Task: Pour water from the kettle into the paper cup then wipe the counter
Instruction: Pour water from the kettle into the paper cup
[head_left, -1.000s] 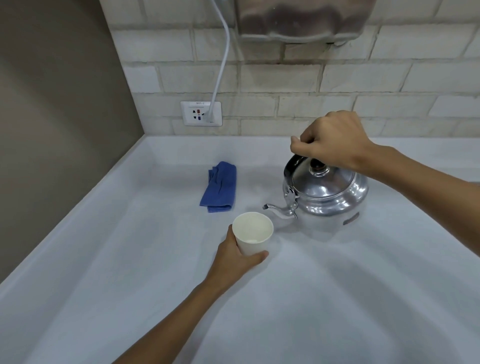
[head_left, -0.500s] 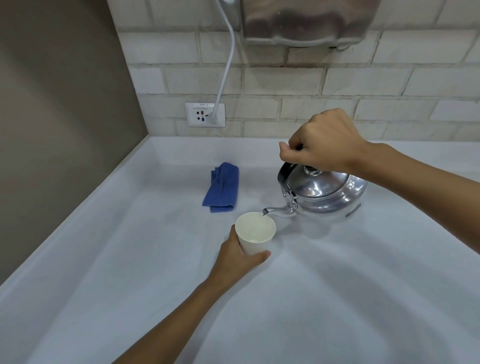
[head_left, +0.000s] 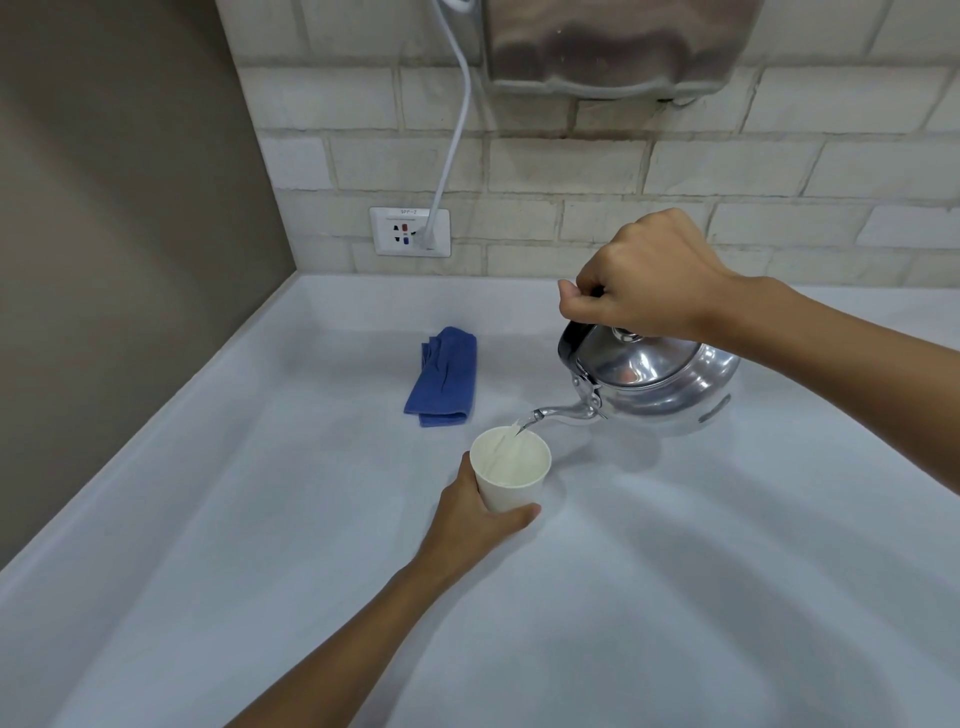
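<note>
The right hand (head_left: 644, 280) is clenched around the dark handle of the polished round metal kettle (head_left: 660, 382), knuckles up, forearm entering from the right edge. The kettle is tipped with its thin curved spout directed down and left; a stream of water (head_left: 506, 441) leaves the spout tip and falls inside the white paper cup (head_left: 511, 470). The left hand (head_left: 475, 512) is grasping that cup low on its wall, thumb across the near side, fingers hidden behind it; the forearm rises from the bottom edge. The cup stands upright on the pale grey counter (head_left: 675, 597), just left of and nearer than the kettle. A folded blue cloth (head_left: 442, 376) lies flat on the counter beyond the cup, left of the kettle, apart from both. Behind the kettle, on the pale brick wall, a white socket plate (head_left: 395, 231) carries a white cable (head_left: 452, 156) running upward.
</note>
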